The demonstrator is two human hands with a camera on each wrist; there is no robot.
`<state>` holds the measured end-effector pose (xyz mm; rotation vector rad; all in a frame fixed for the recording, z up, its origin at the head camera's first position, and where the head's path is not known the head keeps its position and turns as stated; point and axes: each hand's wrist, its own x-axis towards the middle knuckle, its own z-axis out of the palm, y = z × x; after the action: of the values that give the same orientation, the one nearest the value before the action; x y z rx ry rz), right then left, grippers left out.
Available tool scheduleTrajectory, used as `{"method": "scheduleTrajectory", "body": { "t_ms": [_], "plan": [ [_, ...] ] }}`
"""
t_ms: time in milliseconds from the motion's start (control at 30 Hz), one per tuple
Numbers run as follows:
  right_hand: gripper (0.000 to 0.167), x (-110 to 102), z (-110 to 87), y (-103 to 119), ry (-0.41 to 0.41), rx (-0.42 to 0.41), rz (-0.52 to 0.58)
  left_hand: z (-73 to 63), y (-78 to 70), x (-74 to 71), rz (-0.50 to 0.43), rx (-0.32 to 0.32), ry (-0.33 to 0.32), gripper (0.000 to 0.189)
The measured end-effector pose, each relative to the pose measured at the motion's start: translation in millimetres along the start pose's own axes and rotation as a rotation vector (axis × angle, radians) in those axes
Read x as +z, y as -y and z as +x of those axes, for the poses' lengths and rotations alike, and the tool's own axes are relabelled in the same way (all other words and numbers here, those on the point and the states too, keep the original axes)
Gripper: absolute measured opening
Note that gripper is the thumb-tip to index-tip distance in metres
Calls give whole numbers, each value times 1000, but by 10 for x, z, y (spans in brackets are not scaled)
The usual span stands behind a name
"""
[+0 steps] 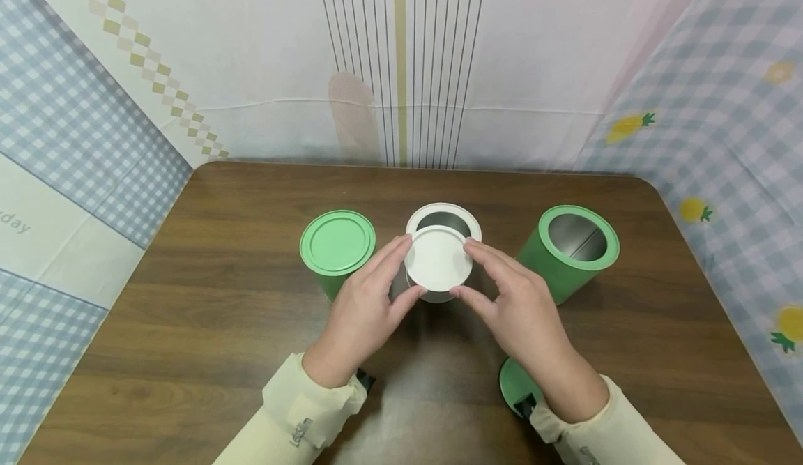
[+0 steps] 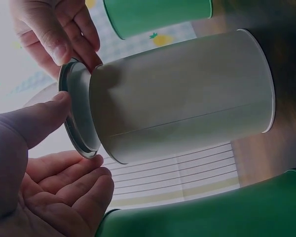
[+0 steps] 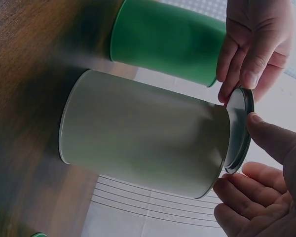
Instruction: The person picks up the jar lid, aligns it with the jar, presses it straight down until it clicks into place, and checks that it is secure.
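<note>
A round white lid [image 1: 438, 258] is pinched at its left edge by my left hand [image 1: 370, 294] and at its right edge by my right hand [image 1: 521, 301]. Thumbs sit on the near side, fingertips toward the far side. Beneath it stands an upright white can [image 2: 187, 89], its open mouth partly covered in the head view. Both wrist views show the lid tilted at the can's rim, with a gap on one side. A lidded green can [image 1: 337, 243] stands beside my left hand. To the right is a green can without a lid [image 1: 548, 263], its metal inside visible.
A loose green lid [image 1: 517, 385] lies on the brown wooden table [image 1: 188, 353] under my right wrist, partly hidden by the sleeve. Patterned cloths hang behind the table and along both sides.
</note>
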<state>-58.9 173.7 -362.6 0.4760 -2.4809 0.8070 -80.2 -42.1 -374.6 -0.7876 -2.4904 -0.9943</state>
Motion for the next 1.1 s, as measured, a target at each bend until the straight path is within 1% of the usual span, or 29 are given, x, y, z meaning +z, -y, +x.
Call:
{"method": "scheduleTrajectory", "body": {
  "t_ms": [633, 1100],
  "plan": [
    [62, -4, 24, -3, 7, 17, 7, 31, 5, -2, 5, 1, -2, 64],
    [62, -4, 51, -20, 38, 34, -3, 66, 4, 6, 14, -4, 5, 63]
  ]
}}
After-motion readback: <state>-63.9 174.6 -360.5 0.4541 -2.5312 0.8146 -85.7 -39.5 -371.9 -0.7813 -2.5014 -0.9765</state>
